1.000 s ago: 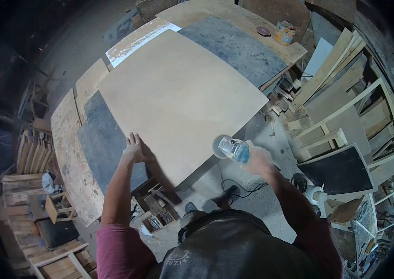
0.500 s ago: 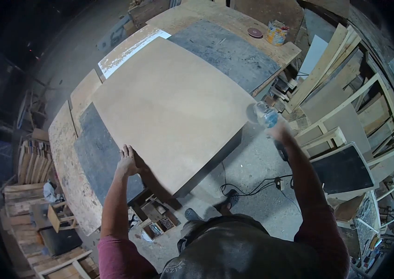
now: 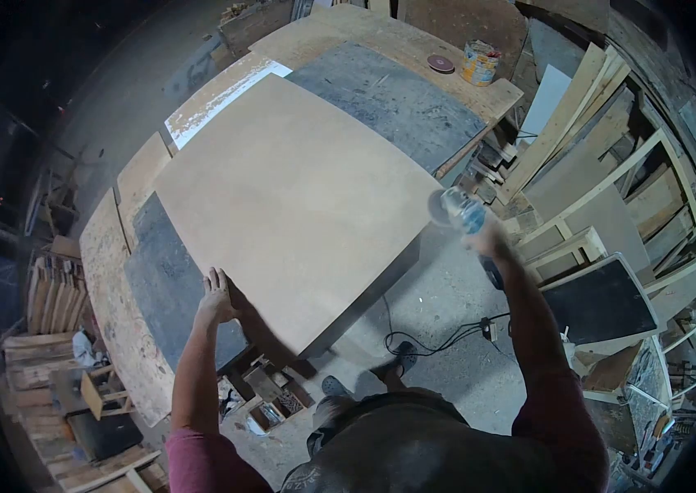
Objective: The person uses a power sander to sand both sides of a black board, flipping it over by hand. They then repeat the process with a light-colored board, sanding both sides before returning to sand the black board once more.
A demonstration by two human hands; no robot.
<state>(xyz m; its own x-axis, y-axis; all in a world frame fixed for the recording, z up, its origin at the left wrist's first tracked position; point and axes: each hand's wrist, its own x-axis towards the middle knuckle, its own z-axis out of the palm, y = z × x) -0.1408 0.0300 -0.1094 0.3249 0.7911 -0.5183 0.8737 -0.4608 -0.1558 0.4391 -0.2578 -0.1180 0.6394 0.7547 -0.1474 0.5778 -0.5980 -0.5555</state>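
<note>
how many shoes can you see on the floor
2: the left shoe, lower in the view, and the right shoe, farther right and higher. More may be hidden in the clutter.

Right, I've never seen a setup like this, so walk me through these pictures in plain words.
There is no robot here: these are a person's own bare hands. All the pictures come from one camera worn on the head, looking forward and down, so the person's torso shows at the bottom.

In the middle, a large pale panel lies over dark sheets on a worktable. Toward the far right corner sit a tin and a small reddish disc.

The left hand is spread at the panel's near left edge. The right hand grips a clear and blue tool with a round head, at the panel's right corner. It is blurred, so I cannot tell exactly what it is.
</note>
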